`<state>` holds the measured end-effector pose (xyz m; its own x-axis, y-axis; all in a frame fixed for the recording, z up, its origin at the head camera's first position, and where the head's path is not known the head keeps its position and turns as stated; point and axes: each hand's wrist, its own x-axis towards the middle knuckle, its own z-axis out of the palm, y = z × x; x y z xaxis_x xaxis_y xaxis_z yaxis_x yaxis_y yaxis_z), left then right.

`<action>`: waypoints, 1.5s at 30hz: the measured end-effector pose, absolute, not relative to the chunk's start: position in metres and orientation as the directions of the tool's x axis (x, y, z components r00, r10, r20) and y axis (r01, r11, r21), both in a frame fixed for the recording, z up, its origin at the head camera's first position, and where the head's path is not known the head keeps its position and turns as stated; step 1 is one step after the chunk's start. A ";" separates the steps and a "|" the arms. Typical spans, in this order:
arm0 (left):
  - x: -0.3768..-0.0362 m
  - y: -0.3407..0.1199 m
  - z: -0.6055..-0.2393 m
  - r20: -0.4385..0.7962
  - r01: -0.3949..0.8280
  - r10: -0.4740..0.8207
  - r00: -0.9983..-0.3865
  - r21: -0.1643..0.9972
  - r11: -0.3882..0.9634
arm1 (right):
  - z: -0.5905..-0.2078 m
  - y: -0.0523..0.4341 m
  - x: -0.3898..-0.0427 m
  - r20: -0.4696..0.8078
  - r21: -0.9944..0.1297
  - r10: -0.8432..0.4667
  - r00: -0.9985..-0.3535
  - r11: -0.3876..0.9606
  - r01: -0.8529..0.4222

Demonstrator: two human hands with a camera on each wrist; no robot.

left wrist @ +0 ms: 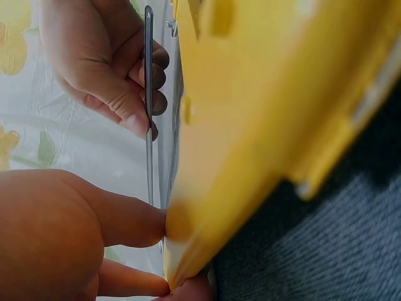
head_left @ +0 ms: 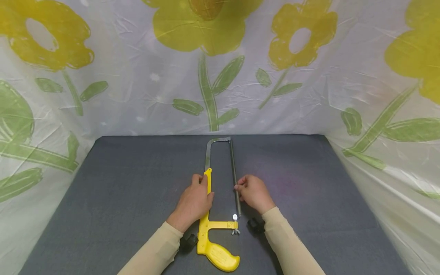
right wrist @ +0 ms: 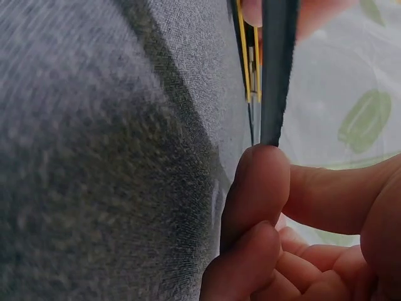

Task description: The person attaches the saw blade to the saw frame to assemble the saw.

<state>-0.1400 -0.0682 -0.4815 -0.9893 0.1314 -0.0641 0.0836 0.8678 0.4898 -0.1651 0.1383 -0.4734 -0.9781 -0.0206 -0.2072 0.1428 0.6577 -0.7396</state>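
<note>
Head view: hacksaw (head_left: 217, 214) lies lengthwise (handle nearest), fingers (head_left: 240, 182) pinching its blade (head_left: 235, 179).

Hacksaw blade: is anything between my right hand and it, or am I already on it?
Nothing visible stands between them. The right hand already pinches the blade at mid-length, while the left hand holds the yellow frame.

From my remote seat, the left hand (head_left: 192, 204) covers part of the hacksaw's yellow frame (head_left: 207, 214). On the left wrist view that frame (left wrist: 263, 119) is a blur cut off by the edges. The right hand (head_left: 253, 193) hides a stretch of the blade (head_left: 235, 175); its teeth are too small to tell.
</note>
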 end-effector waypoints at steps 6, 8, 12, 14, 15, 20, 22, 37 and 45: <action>-0.140 -0.068 -0.481 -0.071 0.078 0.128 -0.989 0.487 0.870 | -0.473 0.139 -0.165 -0.183 -0.738 -0.023 -0.983 0.664 0.122; -0.140 -0.068 -0.481 -0.069 0.079 0.128 -0.989 0.484 0.872 | -0.473 0.139 -0.166 -0.183 -0.739 -0.027 -0.983 0.663 0.119; -0.141 -0.067 -0.481 -0.065 0.082 0.129 -0.990 0.480 0.873 | -0.473 0.138 -0.165 -0.193 -0.736 -0.033 -0.981 0.665 0.122; -0.141 -0.067 -0.482 -0.065 0.082 0.129 -0.990 0.480 0.874 | -0.473 0.138 -0.165 -0.200 -0.735 -0.034 -0.979 0.666 0.127; -0.141 -0.067 -0.482 -0.066 0.081 0.128 -0.990 0.479 0.874 | -0.473 0.138 -0.165 -0.203 -0.734 -0.034 -0.979 0.666 0.130; -0.141 -0.066 -0.481 -0.067 0.078 0.125 -0.990 0.477 0.876 | -0.474 0.139 -0.165 -0.205 -0.732 -0.031 -0.978 0.668 0.132; -0.141 -0.066 -0.481 -0.068 0.079 0.126 -0.990 0.478 0.875 | -0.475 0.139 -0.165 -0.207 -0.732 -0.026 -0.978 0.667 0.138; -0.142 -0.067 -0.480 -0.074 0.088 0.138 -0.988 0.469 0.879 | -0.478 0.137 -0.167 -0.224 -0.754 -0.036 -0.974 0.640 0.149; -0.141 -0.067 -0.481 -0.088 0.076 0.131 -0.988 0.462 0.884 | -0.481 0.135 -0.166 -0.220 -0.752 -0.045 -0.974 0.644 0.141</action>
<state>-0.1413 -0.0675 -0.4807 -0.9875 0.1310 -0.0875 0.0763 0.8835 0.4621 -0.1663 0.1353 -0.4807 -0.9744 -0.0445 -0.2203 0.1406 0.6440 -0.7520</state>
